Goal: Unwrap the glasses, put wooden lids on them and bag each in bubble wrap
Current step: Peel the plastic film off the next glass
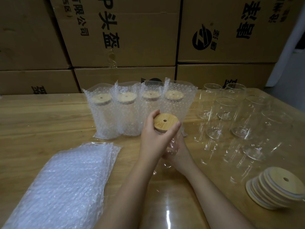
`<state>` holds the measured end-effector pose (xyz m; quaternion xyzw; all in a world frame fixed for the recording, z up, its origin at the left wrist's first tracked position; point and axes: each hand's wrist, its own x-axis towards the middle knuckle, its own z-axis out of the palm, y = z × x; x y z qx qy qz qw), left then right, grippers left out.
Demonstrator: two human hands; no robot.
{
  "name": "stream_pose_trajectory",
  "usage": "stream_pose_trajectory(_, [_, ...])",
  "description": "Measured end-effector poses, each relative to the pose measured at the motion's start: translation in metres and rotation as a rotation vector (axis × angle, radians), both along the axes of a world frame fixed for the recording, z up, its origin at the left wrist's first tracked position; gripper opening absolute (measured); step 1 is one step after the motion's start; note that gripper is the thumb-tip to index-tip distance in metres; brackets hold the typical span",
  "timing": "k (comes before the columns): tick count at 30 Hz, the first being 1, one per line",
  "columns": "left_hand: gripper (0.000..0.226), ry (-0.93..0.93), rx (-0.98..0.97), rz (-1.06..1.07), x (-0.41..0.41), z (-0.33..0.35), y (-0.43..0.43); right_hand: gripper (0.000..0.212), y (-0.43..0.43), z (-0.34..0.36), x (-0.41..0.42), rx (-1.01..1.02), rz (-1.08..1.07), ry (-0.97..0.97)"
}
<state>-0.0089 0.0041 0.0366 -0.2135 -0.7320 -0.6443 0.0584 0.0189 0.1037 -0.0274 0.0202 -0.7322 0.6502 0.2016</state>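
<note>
1. The glass [171,146] is held above the surface [49,116], centre front, with the wooden lid [165,122] seated on its mouth.
2. The left hand [153,139] curls its fingers [175,128] round the lid's rim. The right hand [181,154] wraps the glass body from behind, partly hidden.
3. Handling: the glass is likely thin, rigid, smooth, slippery and breakable, so grip it mid-body. The lid is light and stiff, so pinch it by the edge.
4. Bagged glasses [140,109]: four, each lidded, in a row behind the hands.
5. Bare glasses [239,113]: at least six on the right; they overlap, so the exact count is unclear.
6. Lid stack [277,187]: roughly eight, fanned.
7. Bubble bags [66,179]: a flat pile on the left, uncountable.
</note>
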Motion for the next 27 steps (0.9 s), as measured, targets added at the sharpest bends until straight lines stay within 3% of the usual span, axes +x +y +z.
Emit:
stream_pose_trajectory(5, [0.047, -0.036, 0.052, -0.008, -0.004, -0.002, 0.001, 0.075, 0.002, -0.001, -0.002, -0.016, 0.027, -0.074])
stream_pose_trajectory(11, [0.052, -0.063, 0.097, -0.119, -0.013, 0.002, -0.005, 0.080, 0.008, -0.007, -0.002, -0.043, 0.046, -0.140])
stream_pose_trajectory(15, [0.047, -0.164, 0.260, -0.229, -0.021, -0.002, -0.004, 0.076, 0.007, -0.006, 0.000, -0.038, 0.028, -0.135])
stream_pose_trajectory(22, [0.053, -0.261, 0.395, -0.037, -0.016, -0.022, 0.009, 0.076, 0.007, -0.005, 0.002, -0.031, 0.026, -0.115])
stream_pose_trajectory(27, [0.057, -0.420, 0.145, -0.191, -0.008, -0.040, -0.012, 0.077, 0.007, -0.009, 0.001, -0.060, 0.054, -0.131])
